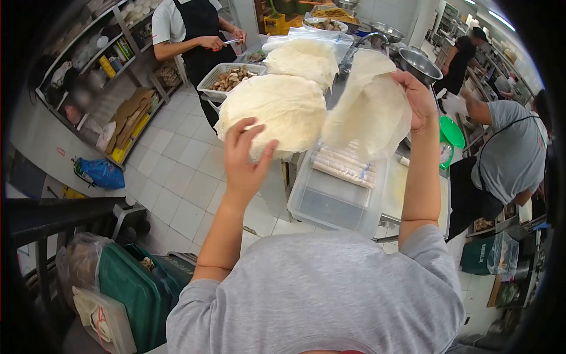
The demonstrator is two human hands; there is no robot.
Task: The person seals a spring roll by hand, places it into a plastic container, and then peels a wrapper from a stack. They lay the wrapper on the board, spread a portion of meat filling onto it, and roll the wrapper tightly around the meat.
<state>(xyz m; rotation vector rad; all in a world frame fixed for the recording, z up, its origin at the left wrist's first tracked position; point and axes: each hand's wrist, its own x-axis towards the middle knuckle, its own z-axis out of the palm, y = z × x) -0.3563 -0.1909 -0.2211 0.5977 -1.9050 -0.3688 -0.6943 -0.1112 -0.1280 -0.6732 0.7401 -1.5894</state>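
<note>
My right hand (417, 101) pinches the edge of a thin, pale round wrapper sheet (377, 115), which hangs down from it, partly folded. My left hand (244, 156) has its fingers spread at the near edge of a stack of similar wrapper sheets (274, 112). Behind that lies a second pile of sheets (303, 62) on plastic. Below the hanging sheet, pale rolls in clear wrap (345, 169) lie side by side in a clear plastic tub (324, 203).
A white basket (206, 88) of cut mushrooms stands at the far left, near a person (197, 35) holding a knife. Metal bowls (421, 65) and a green scale (451, 137) are at the right. Another person (513, 147) works there. Green bins (132, 295) stand lower left.
</note>
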